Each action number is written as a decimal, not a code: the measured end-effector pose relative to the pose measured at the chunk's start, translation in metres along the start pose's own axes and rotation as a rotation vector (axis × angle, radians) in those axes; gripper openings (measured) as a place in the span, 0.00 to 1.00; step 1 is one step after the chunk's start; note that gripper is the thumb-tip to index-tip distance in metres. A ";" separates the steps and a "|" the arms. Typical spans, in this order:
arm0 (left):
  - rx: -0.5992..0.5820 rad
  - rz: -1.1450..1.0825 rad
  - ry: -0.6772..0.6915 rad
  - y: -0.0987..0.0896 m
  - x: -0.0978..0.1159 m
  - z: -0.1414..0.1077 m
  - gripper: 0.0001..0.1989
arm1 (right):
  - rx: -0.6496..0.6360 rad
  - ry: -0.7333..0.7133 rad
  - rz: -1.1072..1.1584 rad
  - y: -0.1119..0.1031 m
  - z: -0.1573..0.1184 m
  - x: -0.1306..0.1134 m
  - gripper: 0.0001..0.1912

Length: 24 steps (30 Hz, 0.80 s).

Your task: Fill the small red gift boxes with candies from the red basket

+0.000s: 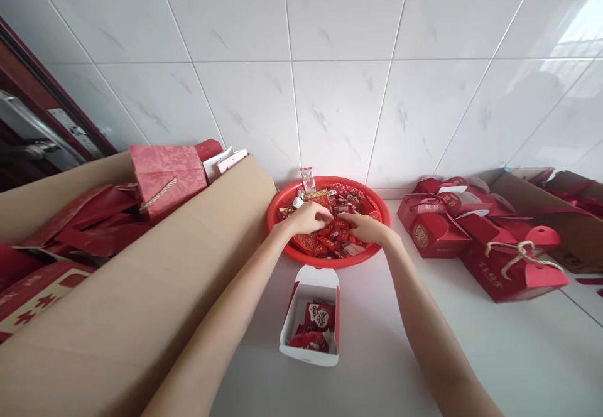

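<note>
Both hands reach into a round red basket (384, 216) filled with red-wrapped sweets (330, 241). My left hand (308, 218) is over the left middle of the sweets, its fingers curled together; what they hold, if anything, is hidden. My right hand (365, 226) comes in from the right, fingertips down among the wrappers, and whether it grips one cannot be made out. Just in front of the basket stands an open white-lined box (293, 319) with a few red packets (320, 316) inside.
At left a large cardboard carton (188, 266) holds red boxes and bags. Closed red gift boxes (509, 260) with rope handles stand at right, before another carton (541, 216). A tiled wall (339, 103) rises behind the basket.
</note>
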<state>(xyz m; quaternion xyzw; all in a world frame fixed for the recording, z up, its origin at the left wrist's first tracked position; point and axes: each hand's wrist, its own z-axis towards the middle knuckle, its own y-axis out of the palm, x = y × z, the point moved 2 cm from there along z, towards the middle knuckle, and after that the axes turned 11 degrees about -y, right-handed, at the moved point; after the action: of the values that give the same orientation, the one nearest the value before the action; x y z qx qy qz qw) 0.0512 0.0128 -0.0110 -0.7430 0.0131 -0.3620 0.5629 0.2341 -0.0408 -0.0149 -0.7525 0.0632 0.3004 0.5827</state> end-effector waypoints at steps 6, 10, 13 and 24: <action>-0.428 0.251 0.179 0.039 0.041 -0.002 0.23 | 0.161 -0.009 0.033 -0.002 0.005 0.008 0.41; -0.256 0.603 0.240 0.049 0.052 0.004 0.22 | 0.292 0.002 0.029 -0.005 0.008 0.015 0.36; -0.159 0.706 0.230 0.046 0.051 0.013 0.18 | 0.260 0.007 -0.002 -0.004 0.007 0.016 0.33; 0.064 0.678 0.011 0.002 0.019 0.023 0.20 | 0.229 -0.066 -0.021 -0.009 0.000 0.005 0.25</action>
<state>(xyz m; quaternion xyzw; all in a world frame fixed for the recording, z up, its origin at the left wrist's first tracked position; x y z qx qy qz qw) 0.0785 0.0229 -0.0057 -0.6764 0.2512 -0.1585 0.6740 0.2421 -0.0364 -0.0105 -0.6714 0.0697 0.3096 0.6697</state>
